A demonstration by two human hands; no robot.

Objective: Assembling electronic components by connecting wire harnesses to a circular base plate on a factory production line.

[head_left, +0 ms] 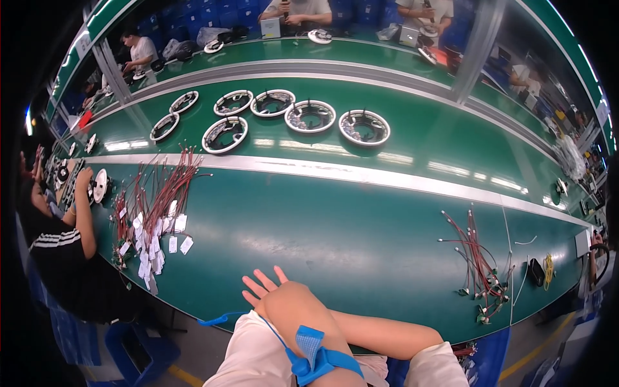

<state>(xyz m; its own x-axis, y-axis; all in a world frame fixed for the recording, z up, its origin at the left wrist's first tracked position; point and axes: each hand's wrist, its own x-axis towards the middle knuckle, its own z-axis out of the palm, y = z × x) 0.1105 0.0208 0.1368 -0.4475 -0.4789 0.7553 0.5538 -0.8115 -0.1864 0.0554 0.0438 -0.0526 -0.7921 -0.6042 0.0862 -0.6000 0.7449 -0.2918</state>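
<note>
My arms are folded across the near edge of the green table. My right hand (pixel 264 284) sticks out beyond my bent left elbow, its fingers apart and holding nothing; the palm is mostly hidden behind the elbow. A blue wrist strap (pixel 317 364) with a blue cord circles my left wrist at the lower edge, and the left hand itself is out of sight. To the left lies a heap of red and black wire harnesses (pixel 164 200) with white labels. A smaller bundle of wire harnesses (pixel 476 251) with green connectors lies to the right.
Several round white-rimmed housings (pixel 364 128) stand on the raised green bench (pixel 271 145) behind a metal rail. A black object (pixel 535 272) and a yellow cord (pixel 549 271) lie far right. At the left a co-worker (pixel 61 242) handles a round white part (pixel 100 186).
</note>
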